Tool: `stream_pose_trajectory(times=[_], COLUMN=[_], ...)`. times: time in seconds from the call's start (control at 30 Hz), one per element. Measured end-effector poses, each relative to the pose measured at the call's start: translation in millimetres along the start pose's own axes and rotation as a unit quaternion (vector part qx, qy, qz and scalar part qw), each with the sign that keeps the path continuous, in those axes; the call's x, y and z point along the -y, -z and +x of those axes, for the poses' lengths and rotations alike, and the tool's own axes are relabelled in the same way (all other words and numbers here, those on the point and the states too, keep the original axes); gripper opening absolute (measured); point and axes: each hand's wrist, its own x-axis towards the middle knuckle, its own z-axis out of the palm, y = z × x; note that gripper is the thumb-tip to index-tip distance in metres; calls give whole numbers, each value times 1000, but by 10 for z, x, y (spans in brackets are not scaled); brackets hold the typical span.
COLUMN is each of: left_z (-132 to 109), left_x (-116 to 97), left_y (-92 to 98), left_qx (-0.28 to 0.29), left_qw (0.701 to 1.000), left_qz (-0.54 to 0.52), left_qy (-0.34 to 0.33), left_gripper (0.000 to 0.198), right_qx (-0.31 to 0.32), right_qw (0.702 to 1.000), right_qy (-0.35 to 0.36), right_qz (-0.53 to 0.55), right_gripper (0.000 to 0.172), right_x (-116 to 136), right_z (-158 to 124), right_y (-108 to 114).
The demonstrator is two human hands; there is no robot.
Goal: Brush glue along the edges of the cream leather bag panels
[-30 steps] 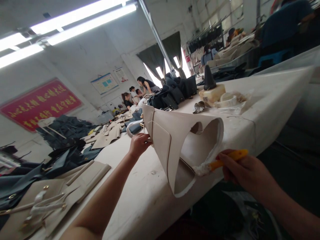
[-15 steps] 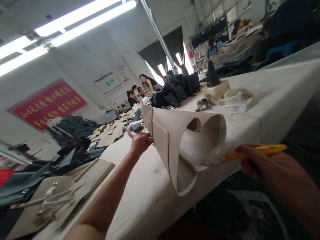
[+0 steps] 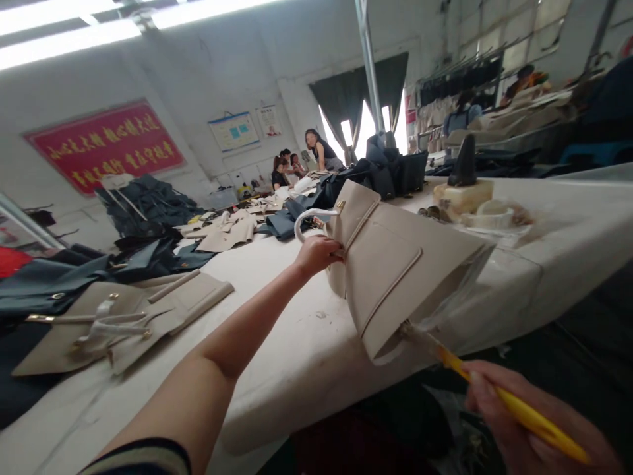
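My left hand [image 3: 316, 256] clasps a cream bag [image 3: 386, 277] on the bench [image 3: 277, 356]; my right hand [image 3: 519, 422] grips a yellow brush [image 3: 452, 361], seemingly gluey, against the bag's edge, which wants working along.

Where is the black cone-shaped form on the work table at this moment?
In the head view, the black cone-shaped form stands on a cream block at the right of the long white table, just beyond the beige leather handbag.
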Motion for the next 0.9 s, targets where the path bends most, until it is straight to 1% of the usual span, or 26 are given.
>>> stream_pose_trajectory(times=[0.07, 0.1, 0.2, 0.3, 0.4, 0.47, 0.5, 0.53, 0.6, 0.67, 0.7, 0.8, 0.9], left_z=[-80, -121, -228, -293, -316, -322, -326, -332, -348, -366, -375, -404, -449], left_x=[24, 42, 92, 107, 92, 79, 74, 70, 64, 59, 56, 52, 55], left_y=[8, 12, 21, 22, 15, 7, 4, 1, 0, 4, 8, 28, 52], left_qx=[-13, -18, -32, -49, -57, -62, -64, -67, -71, -69, -68, -58, -56], left_qw=[1000, 1000, 999, 998, 998, 997, 997, 997, 997, 997, 997, 996, 995], left_qz=[-4, -7, -11, -9, -18, -26, -28, -27, -22, -14, -9, 1, 1], left_qy=[8, 10, 18, 31, 36, 32, 29, 27, 27, 35, 42, 66, 86], left_gripper=[20, 20, 21, 24, 26, 26, 26, 25, 26, 27, 27, 29, 29], right_qx=[16, 23, 48, 55, 56, 46, 36, 23, -5, -28, -30, -19, -20], right_qw=[989, 981, 963, 943, 935, 943, 952, 963, 982, 989, 991, 993, 993], right_qy=[144, 189, 254, 307, 318, 295, 264, 219, 105, 5, -33, -102, -111], right_qz=[-20, -33, -73, -114, -145, -150, -153, -156, -159, -142, -123, -60, -35], right_gripper=[13, 12, 14, 15, 15, 15, 15, 16, 20, 26, 29, 33, 33], right_x=[25, 46, 155, 251, 228, 168, 141, 123, 123, 166, 197, 287, 343], right_z=[69, 94, 104, 66, 44, 37, 33, 30, 26, 24, 20, -25, -117], right_y=[-91, -120, -149, -165, -187, -166, -139, -104, -29, 12, 11, -63, -149])
